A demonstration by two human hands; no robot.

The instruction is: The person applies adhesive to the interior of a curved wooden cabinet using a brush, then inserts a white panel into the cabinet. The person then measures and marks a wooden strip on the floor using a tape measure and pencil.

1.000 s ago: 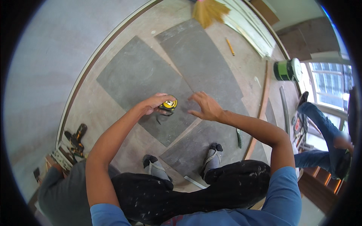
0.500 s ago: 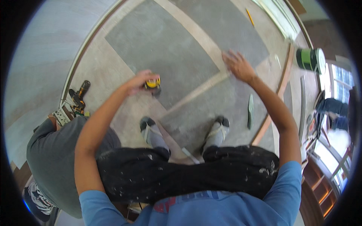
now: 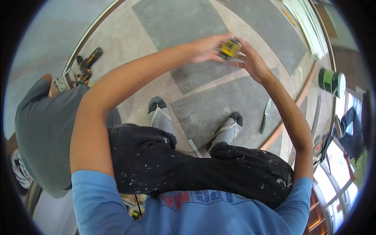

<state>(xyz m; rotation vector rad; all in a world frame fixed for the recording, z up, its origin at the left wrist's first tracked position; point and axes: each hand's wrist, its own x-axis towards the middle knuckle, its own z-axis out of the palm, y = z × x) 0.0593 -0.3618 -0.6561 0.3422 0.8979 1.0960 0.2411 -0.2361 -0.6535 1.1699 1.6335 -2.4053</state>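
Nearest, black paint-flecked trousers (image 3: 188,164) and two sandalled feet (image 3: 196,123) are seen on the floor (image 3: 129,43). Higher, a yellow tape measure (image 3: 229,48) is held in the air between both hands, above the grey floor tiles (image 3: 219,102). The left hand (image 3: 205,47) is curled around its case; the right hand (image 3: 250,58) is closed at its blade end, pinching it as far as can be told. The case is best kept steady and the blade guided slowly. Farther off lie a cordless drill (image 3: 87,64) and a green can (image 3: 331,81).
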